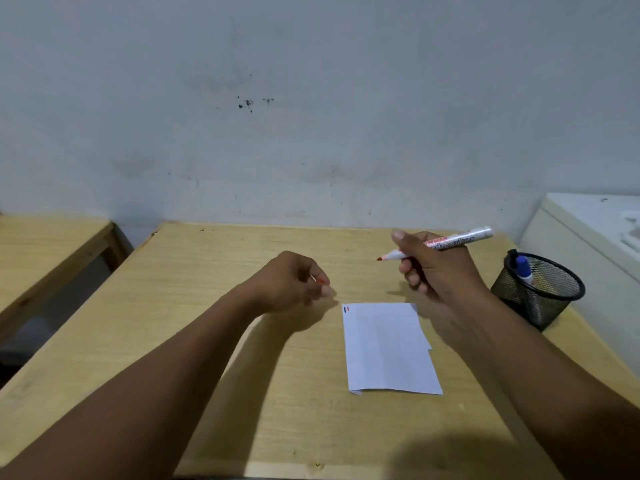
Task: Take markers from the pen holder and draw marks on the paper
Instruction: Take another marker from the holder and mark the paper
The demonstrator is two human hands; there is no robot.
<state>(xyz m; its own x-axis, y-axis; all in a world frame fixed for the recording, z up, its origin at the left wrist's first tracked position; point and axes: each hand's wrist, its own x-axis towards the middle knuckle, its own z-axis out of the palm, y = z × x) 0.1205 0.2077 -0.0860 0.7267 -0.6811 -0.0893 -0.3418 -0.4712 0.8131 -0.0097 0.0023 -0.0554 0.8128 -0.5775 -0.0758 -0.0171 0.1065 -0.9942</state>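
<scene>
My right hand [431, 268] grips an uncapped white marker [450, 242] with a red tip pointing left, held above the table behind the paper. My left hand [294, 282] is closed around the red cap [320, 280], only a sliver of which shows between the fingers. A white sheet of paper [388, 348] lies flat on the wooden table [207, 341], with a short dark mark and a short red mark at its top left corner. The black mesh pen holder [538, 289] stands at the right and contains a blue-capped marker [523, 268].
A second wooden table [45, 247] stands to the left across a gap. A white cabinet [588, 230] sits right of the pen holder. A grey wall runs along the table's far edge.
</scene>
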